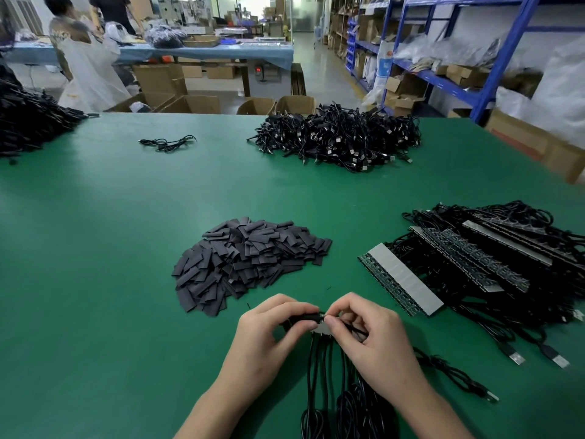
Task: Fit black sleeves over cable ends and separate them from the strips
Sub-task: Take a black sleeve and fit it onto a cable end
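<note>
— So, from the head view, what are the hands doing down at the bottom centre?

— Both are busy. The left hand (269,334) has its fingers curled round a black sleeve (304,317), pinching it. The right hand (370,337) pinches a cable end (323,315) between thumb and forefinger, right at the mouth of that sleeve.

— And the strip?

— A short grey strip (321,329) sits just under where the hands meet, with black cables (316,369) running down from it to the bottom edge. I cannot tell which fingers hold it.

— Where are the loose sleeves?

— In a heap of sleeves (250,261) on the green table (110,248), just above the left hand. At mid right lie more strips (402,280), overlapping, on a tangle of cables.

— Anything further back?

— A big cable pile (338,141) at upper centre, one loose cable (167,142) to its left, a dark pile (28,122) at the left edge. Beyond the table, a person (82,52) stands at upper left and blue shelves (443,58) fill the upper right.
</note>
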The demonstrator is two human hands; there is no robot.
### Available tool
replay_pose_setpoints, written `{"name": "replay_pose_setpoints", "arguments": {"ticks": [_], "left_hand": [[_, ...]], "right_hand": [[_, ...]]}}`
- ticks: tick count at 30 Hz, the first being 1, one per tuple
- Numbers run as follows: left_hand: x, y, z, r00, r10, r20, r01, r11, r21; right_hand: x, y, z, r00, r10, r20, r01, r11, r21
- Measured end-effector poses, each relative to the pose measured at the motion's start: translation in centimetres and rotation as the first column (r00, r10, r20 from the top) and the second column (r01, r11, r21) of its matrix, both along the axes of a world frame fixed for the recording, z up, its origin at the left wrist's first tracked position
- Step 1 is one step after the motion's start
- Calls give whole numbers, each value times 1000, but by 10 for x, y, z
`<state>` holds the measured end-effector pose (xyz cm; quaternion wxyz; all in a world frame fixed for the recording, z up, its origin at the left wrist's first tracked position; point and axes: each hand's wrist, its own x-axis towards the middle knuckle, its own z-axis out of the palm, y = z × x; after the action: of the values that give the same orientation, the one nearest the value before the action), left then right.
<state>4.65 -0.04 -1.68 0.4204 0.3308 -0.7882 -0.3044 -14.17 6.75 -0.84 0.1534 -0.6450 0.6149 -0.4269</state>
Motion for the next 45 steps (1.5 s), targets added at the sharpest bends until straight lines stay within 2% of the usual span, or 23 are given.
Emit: {"name": "replay_pose_setpoints", "arguments": {"ticks": [17, 32, 38, 45], "left_hand": [[0, -2, 0, 997, -14, 73, 12, 999, 31], [1, -3, -2, 999, -35, 28, 34, 999, 39], [1, -3, -4, 997, -61, 39, 59, 997, 39], [2, -5, 0, 1000, -9, -20, 10, 998, 57]], "right_hand": [[0, -1, -1, 999, -14, -40, 11, 998, -67], [3, 1, 6, 991, 26, -135, -42, 992, -116], [3, 1, 2, 993, 18, -115, -29, 995, -99], [2, -1, 1, 999, -22, -35, 19, 996, -87]]}}
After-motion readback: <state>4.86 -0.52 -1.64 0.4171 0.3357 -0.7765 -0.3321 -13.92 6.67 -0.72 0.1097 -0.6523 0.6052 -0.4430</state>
